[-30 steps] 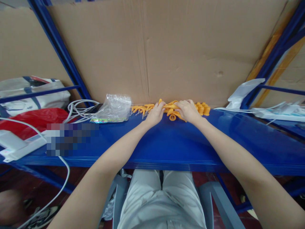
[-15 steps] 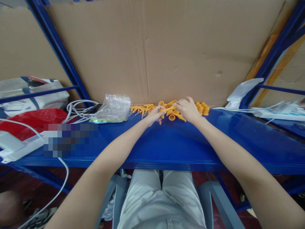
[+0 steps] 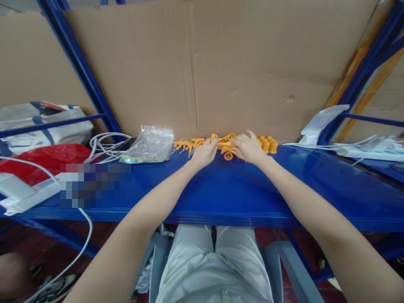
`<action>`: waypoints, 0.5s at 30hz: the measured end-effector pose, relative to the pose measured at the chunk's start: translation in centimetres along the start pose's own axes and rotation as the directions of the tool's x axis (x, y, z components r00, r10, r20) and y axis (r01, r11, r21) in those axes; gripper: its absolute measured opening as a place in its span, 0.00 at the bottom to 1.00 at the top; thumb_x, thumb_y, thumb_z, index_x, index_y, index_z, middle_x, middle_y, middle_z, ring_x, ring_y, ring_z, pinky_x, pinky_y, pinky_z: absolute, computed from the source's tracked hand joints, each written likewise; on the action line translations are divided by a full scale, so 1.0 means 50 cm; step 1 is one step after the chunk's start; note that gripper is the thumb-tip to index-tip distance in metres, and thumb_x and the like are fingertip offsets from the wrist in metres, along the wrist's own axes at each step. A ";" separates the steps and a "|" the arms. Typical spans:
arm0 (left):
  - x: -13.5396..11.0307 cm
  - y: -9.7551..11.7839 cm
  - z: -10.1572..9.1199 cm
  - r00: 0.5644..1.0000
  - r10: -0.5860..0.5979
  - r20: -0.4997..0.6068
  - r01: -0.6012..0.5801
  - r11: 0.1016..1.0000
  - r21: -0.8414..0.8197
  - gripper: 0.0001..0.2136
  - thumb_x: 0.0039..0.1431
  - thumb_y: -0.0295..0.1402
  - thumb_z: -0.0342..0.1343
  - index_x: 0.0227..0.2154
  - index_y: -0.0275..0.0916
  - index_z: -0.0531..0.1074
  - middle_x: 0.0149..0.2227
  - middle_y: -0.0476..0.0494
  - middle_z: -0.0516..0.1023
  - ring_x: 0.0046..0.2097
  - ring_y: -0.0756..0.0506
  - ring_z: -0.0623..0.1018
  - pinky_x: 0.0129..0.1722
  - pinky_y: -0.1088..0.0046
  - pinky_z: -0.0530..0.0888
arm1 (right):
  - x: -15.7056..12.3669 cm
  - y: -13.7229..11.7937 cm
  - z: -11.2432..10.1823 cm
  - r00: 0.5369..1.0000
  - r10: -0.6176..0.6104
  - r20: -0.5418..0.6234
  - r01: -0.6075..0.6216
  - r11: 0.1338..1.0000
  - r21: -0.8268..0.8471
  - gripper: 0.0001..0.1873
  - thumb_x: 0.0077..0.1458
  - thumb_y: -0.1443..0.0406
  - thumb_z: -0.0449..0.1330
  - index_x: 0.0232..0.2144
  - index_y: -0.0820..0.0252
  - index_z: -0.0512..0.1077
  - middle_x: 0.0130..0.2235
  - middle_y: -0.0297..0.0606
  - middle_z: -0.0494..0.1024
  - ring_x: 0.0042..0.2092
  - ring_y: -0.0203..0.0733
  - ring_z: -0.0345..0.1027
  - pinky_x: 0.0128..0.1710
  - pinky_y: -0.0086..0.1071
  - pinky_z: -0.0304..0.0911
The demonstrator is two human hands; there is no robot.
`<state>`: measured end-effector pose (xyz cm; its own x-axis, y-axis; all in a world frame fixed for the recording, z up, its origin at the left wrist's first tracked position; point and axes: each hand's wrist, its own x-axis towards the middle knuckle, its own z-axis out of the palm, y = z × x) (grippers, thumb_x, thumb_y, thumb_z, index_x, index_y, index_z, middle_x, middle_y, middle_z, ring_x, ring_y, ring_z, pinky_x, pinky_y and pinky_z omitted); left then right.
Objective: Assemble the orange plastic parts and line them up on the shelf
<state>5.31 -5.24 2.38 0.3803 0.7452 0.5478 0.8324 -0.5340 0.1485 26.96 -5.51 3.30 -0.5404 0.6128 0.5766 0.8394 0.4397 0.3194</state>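
Between my two hands lies a yellow-orange plastic piece, gripped at its left end by my left hand; the fingers are closed and partly hidden by the back of the hand. My right hand closes its thumb and fingers on the right end, with one finger raised. Loose yellow cup-ended parts lie just under and behind the hands. To the left are several yellow pieces with small metal chains. A row of yellow ribbed parts stands beyond my right hand.
A clear plastic bag lies left on the blue table, near white cables, a red bag and a white power strip. Cardboard walls the back. Another white strip sits at right.
My left hand has rolled over, its back now facing up and covering more of the piece. The right hand has shifted slightly down onto the piece.
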 end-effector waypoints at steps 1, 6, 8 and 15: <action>-0.001 0.001 -0.001 1.000 0.009 0.006 -0.010 0.998 0.057 0.19 0.71 0.32 0.45 0.61 0.38 0.67 0.56 0.30 0.74 0.51 0.36 0.80 0.46 0.61 0.77 | 0.000 0.000 0.002 1.000 0.001 0.008 -0.001 1.000 0.024 0.20 0.67 0.64 0.52 0.56 0.64 0.73 0.51 0.54 0.80 0.54 0.56 0.70 0.62 0.57 0.51; -0.001 -0.001 -0.003 0.995 0.099 -0.019 -0.094 0.978 0.186 0.20 0.71 0.29 0.41 0.60 0.42 0.69 0.55 0.32 0.73 0.46 0.39 0.81 0.40 0.66 0.78 | 0.001 0.002 0.018 1.000 -0.022 0.009 0.021 0.986 0.165 0.22 0.68 0.65 0.50 0.61 0.61 0.69 0.56 0.53 0.78 0.57 0.55 0.70 0.59 0.52 0.55; 0.000 -0.003 -0.001 0.992 0.127 -0.024 -0.120 0.974 0.191 0.20 0.70 0.27 0.42 0.59 0.42 0.70 0.55 0.33 0.73 0.45 0.40 0.81 0.40 0.67 0.78 | 0.002 0.003 0.019 1.000 -0.020 0.012 0.017 0.981 0.194 0.22 0.68 0.65 0.50 0.60 0.61 0.69 0.56 0.52 0.79 0.57 0.55 0.70 0.58 0.50 0.56; 0.003 -0.020 0.022 0.976 0.158 -0.150 -0.150 0.987 0.062 0.17 0.71 0.30 0.43 0.57 0.42 0.70 0.54 0.34 0.74 0.44 0.42 0.81 0.40 0.67 0.79 | 0.006 0.002 0.005 1.000 -0.016 -0.010 0.017 0.990 0.138 0.17 0.67 0.66 0.52 0.54 0.61 0.73 0.47 0.51 0.82 0.50 0.53 0.73 0.55 0.46 0.54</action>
<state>5.00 -4.16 1.41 0.4421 0.5833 0.6814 0.7893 -0.6139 0.0134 26.86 -5.12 3.31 -0.5531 0.5991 0.5790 0.8141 0.5364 0.2227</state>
